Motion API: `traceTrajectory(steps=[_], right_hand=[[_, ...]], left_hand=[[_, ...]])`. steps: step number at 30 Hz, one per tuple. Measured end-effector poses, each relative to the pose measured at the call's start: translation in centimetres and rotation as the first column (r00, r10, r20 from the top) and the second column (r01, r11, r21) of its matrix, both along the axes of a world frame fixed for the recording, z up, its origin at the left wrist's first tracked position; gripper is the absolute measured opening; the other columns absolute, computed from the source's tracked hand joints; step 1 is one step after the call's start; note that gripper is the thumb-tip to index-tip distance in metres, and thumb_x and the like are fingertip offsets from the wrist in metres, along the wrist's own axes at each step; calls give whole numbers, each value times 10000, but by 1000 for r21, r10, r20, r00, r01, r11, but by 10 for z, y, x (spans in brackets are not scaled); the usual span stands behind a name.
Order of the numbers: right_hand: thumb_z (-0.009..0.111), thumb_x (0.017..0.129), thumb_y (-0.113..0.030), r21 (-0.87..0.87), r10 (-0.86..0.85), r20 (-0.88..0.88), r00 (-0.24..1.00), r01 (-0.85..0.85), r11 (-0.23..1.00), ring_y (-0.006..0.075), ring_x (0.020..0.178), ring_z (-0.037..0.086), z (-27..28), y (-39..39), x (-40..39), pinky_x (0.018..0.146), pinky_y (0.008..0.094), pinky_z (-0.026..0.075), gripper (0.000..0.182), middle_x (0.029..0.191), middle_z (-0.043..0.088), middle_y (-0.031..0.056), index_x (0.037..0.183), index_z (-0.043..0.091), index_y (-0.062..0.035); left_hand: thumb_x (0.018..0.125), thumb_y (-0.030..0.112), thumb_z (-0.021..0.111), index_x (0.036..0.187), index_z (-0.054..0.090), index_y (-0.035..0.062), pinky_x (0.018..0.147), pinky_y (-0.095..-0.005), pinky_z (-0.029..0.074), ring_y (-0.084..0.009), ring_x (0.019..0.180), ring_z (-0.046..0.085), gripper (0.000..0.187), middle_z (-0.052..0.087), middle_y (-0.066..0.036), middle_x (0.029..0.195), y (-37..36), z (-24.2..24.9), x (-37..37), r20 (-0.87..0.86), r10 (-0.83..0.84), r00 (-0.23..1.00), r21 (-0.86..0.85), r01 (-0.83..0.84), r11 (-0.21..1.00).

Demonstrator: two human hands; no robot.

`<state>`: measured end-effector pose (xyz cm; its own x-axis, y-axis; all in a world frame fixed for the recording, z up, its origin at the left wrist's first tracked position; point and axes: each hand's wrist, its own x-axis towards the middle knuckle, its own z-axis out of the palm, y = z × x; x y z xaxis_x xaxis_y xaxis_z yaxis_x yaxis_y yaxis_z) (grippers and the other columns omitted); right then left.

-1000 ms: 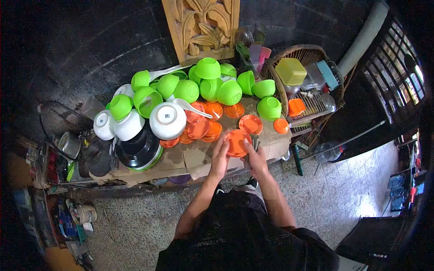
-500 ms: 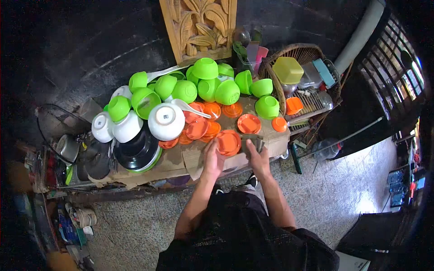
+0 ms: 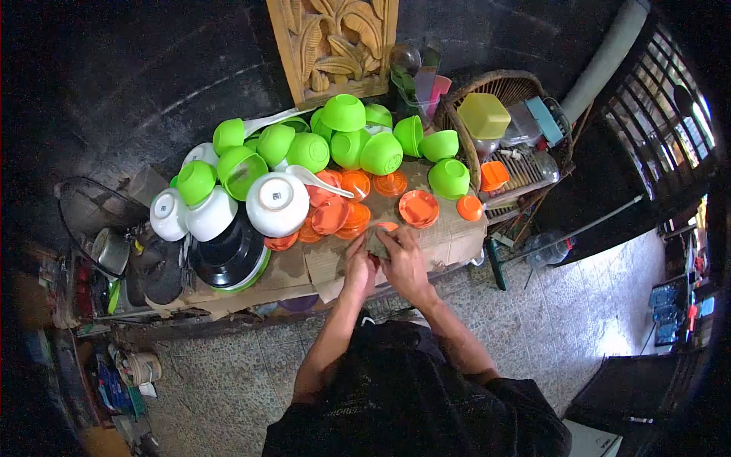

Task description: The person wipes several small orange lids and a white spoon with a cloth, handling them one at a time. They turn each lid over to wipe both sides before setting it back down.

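Observation:
My left hand [image 3: 361, 266] is closed on an orange lid [image 3: 387, 226], which is mostly covered by a grey-brown cloth [image 3: 376, 242] and my fingers. Pressed over the lid from the right, my right hand [image 3: 405, 263] has its fingers closed on the cloth. Just behind my hands lie several orange lids [image 3: 330, 216], and a small stack of orange lids [image 3: 419, 208] sits to the right. Upturned green bowls [image 3: 308, 152] are heaped further back, with a white bowl [image 3: 277, 204] and a white spoon [image 3: 324, 183] at their left front.
A wicker basket [image 3: 563, 164] with plastic containers stands at the right. On the left are a black pot [image 3: 228, 255] and a metal pot [image 3: 111, 251]. A carved wooden panel [image 3: 343, 46] leans on the back wall. Cardboard [image 3: 327, 270] covers the table's front edge.
My right hand has moved left with the cloth onto the orange lid in my left hand. The lid has tilted and is now mostly hidden.

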<state>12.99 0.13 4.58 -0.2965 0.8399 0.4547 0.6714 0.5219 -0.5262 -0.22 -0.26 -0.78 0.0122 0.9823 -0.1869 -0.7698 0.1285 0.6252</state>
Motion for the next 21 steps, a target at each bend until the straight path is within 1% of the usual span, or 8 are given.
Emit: traceTrajectory(steps=[2,4,7,9,11,15,18,21], right_hand=[[786,730,-33,25,28,33,999,-29,999,391,1102,608,7,-4,-2,933,466,552,550,1162,618,166,1271,687,-28],[796,694,-8,8,93,11,996,-93,996,376,1126,603,10,-10,-1,983,464,538,563,1145,637,137,1250,719,-35],[800,691,-44,-11,152,99,983,-152,988,354,1093,610,11,-20,8,937,451,563,574,1146,622,119,1257,712,-74],[797,689,-37,-34,154,109,982,-151,988,350,1087,612,19,-23,17,928,446,567,565,1143,623,113,1247,719,-79],[794,687,-31,-57,153,119,981,-147,987,346,1080,614,22,-23,28,919,442,572,557,1139,625,107,1237,726,-84],[789,689,-16,-24,88,139,986,-85,996,341,1078,619,13,-13,42,889,443,580,546,1120,626,110,1226,735,-98],[789,706,-17,23,0,117,993,-2,1000,343,1073,621,10,2,42,877,451,580,535,1112,623,115,1231,730,-98],[777,740,-17,14,-132,78,988,131,991,355,1060,621,18,9,33,866,463,579,524,1104,614,128,1254,713,-96]], left_hand=[[1103,204,554,1351,634,3,952,-339,571,-187,1100,697,328,701,-91,1235,-2,9,3,-27,109,994,-95,-111,989],[1102,198,557,1343,637,4,950,-342,571,-189,1100,697,320,701,-92,1237,-2,12,1,4,99,995,-81,-99,992],[1099,194,564,1319,642,2,947,-354,573,-197,1104,696,302,701,-99,1246,4,-2,0,37,77,996,-89,-74,993],[1107,199,551,1326,628,-2,942,-358,576,-204,1100,697,308,704,-104,1245,8,-10,0,-91,104,990,-132,-116,984],[1110,202,545,1331,624,-3,940,-359,576,-204,1106,697,312,704,-106,1251,9,-9,2,-48,93,995,-105,-97,990],[1122,198,517,1354,604,-12,962,-372,575,-209,1134,695,325,700,-115,1276,7,3,2,55,54,997,-53,-51,997],[1126,202,508,1356,603,-14,993,-388,571,-214,1152,693,329,696,-127,1287,2,20,0,34,-18,999,-77,21,997],[1120,204,514,1360,600,-5,1016,-413,567,-239,1156,700,330,698,-124,1290,8,3,3,-10,37,999,-77,-38,996]])
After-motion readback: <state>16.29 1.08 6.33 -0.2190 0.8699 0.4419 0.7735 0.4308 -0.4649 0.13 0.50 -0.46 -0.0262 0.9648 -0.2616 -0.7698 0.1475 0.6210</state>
